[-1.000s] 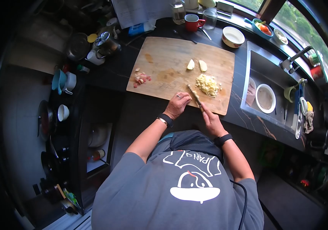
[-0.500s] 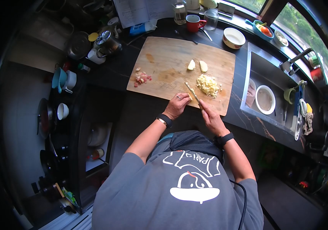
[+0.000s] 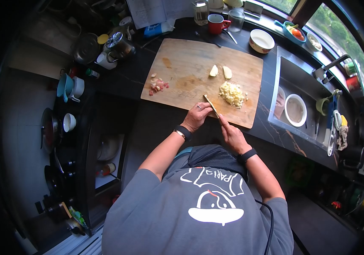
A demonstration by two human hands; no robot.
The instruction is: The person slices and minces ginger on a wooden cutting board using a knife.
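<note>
My right hand (image 3: 233, 138) is closed around the handle of a kitchen knife (image 3: 211, 105), whose narrow blade points away from me and to the left, over the front edge of the wooden cutting board (image 3: 182, 59). Against the blade's left side, my left hand (image 3: 196, 117) has its fingers bent together over a pale yellow potato piece, mostly hidden by the fingers. Right of the blade lies a heap of diced potato (image 3: 231, 94). Two potato wedges (image 3: 227, 72) rest behind it. Small pink-and-white chopped pieces (image 3: 158, 86), perhaps meat, sit at the board's left.
A sink (image 3: 281, 72) with a white bowl (image 3: 295, 110) is at the right. Behind the board stand a red mug (image 3: 216, 25), a glass jar (image 3: 236, 20) and a cream bowl (image 3: 261, 41). Pots and a metal kettle (image 3: 120, 46) crowd the left.
The knife and my right hand have shifted slightly left and toward me, bringing the blade close against my left fingertips. My left hand stays nearly in place.
</note>
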